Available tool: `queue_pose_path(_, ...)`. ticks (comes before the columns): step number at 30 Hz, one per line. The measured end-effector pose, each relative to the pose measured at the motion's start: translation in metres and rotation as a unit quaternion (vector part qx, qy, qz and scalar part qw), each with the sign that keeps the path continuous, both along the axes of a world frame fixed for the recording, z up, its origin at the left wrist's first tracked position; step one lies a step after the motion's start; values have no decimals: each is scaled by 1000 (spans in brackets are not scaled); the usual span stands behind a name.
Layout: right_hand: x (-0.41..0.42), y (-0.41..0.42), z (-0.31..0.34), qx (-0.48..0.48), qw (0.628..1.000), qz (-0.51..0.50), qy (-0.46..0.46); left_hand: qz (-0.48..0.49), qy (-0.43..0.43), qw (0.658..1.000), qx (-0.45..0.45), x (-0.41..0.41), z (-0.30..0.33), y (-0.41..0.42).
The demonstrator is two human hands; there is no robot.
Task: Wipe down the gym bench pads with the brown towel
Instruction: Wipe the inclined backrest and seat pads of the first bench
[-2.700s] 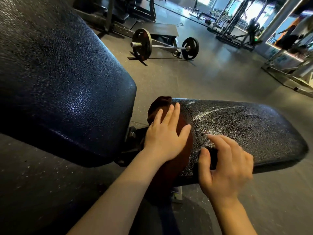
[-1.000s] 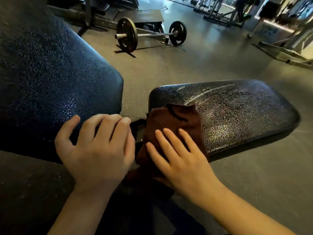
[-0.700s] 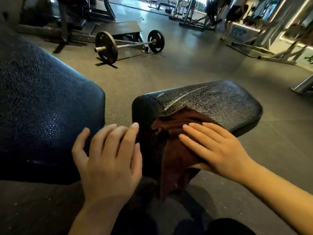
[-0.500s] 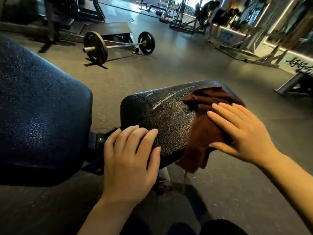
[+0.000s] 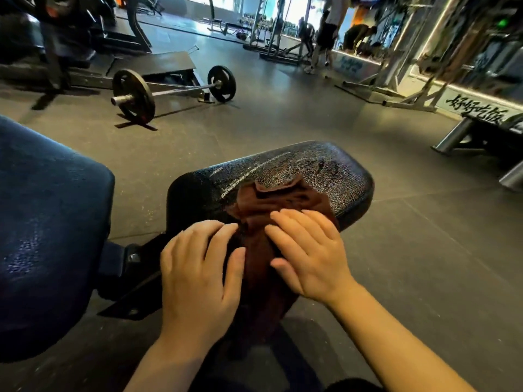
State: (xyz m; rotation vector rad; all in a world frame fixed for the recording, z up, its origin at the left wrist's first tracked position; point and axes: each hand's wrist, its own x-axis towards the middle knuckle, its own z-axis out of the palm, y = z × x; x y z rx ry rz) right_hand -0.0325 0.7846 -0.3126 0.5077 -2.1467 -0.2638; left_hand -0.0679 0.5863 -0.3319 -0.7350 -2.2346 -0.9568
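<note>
- Leftmost, the back pad (image 5: 51,236) of the gym bench filled the near edge of the view, its dark pebbled surface tilted up, with a gap and a metal hinge bracket (image 5: 127,261) between it and the next pad.
- Behind it on the floor (image 5: 283,120) lay a barbell (image 5: 172,90) with a plate at each end.
- At centre, the left hand (image 5: 198,275) rested flat on the near end of the seat pad (image 5: 334,171); its grip was relaxed, fingers straight and together, holding nothing, fingertips just beside the cloth.
- Next, the brown towel (image 5: 283,199) lay bunched on the near half of the seat pad, its long axis running from the pad's top toward the viewer, the lower end draped over the near edge and hanging down.
- Beside it, the right hand (image 5: 308,253) pressed on the towel with fingers straight and spread, thumb out, not curled around the cloth.
- Further right, streaks showed on the bare far part of the seat pad.
- Far right, a white sign (image 5: 478,110) along the wall bore black brush-style Chinese characters, seemingly "好好吃饭".
</note>
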Motion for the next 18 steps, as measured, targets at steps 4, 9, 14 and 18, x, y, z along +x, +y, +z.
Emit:
queue_pose_path(4, -3, 52, 25, -76, 993, -76, 42, 3, 44, 999, -23, -2, 0, 11)
queue_pose_path(9, -7, 69, 33, -271, 956, -95, 63, 28, 45, 999, -10, -3, -4, 14)
queue_pose_path(14, -11, 9, 2, -353, 925, -111, 92, 44, 23, 998, 26, -1, -3, 16)
queue_pose_path(18, -5, -31, -13, -320, 940, -114, 38, 28, 29, 999, 9, -2, -3, 15)
